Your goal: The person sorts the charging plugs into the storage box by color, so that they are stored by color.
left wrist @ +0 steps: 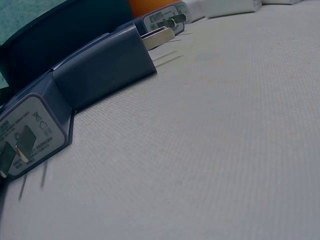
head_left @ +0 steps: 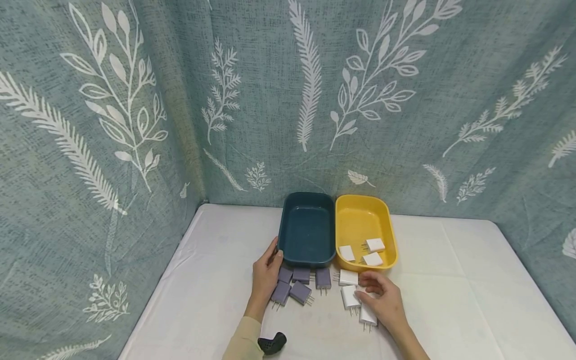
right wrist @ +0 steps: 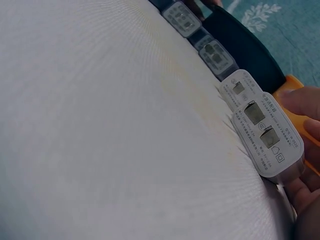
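Observation:
My left hand (head_left: 266, 272) rests against the front left corner of a dark blue tray (head_left: 284, 220). Just right of it, several purple-grey plug adapters (head_left: 280, 292) lie with metal prongs showing; their prongs and labels also appear in the left wrist view, where the hand is out of sight. Over the table's right part, my right hand (head_left: 384, 300) hovers by three white plug adapters (head_left: 349, 297), thumb and forefinger apart. One white adapter (right wrist: 267, 135) is close to its fingers in the right wrist view. I see nothing gripped there.
A yellow tray (head_left: 392, 240) stands against the blue one, with three white adapters (head_left: 375, 245) inside. Patterned green curtains (head_left: 270, 100) hang behind and beside the white-covered table (head_left: 450, 280). A black curved object (head_left: 272, 344) is beside the left sleeve.

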A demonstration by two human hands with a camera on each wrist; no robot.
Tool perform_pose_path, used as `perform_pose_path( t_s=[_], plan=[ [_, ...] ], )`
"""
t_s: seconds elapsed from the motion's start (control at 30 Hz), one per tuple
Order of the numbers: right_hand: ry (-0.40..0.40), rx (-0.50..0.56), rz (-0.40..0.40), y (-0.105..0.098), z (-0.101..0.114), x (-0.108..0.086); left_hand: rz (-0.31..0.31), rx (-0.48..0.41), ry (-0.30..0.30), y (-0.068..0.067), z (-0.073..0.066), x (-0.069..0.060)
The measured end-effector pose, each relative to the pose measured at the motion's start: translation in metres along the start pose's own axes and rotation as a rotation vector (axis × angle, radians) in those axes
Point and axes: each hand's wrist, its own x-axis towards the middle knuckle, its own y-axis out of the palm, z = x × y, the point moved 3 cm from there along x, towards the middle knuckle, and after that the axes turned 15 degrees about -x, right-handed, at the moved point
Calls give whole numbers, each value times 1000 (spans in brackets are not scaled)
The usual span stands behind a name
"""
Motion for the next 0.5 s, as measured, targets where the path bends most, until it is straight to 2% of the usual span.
perform_pose_path(
  t_s=[0.33,0.5],
  plan=[
    [26,-123,51,2,3,-1,-1,3,11,0,1,-1],
    [16,-151,60,2,3,-1,-3,0,10,1,0,0]
  ],
)
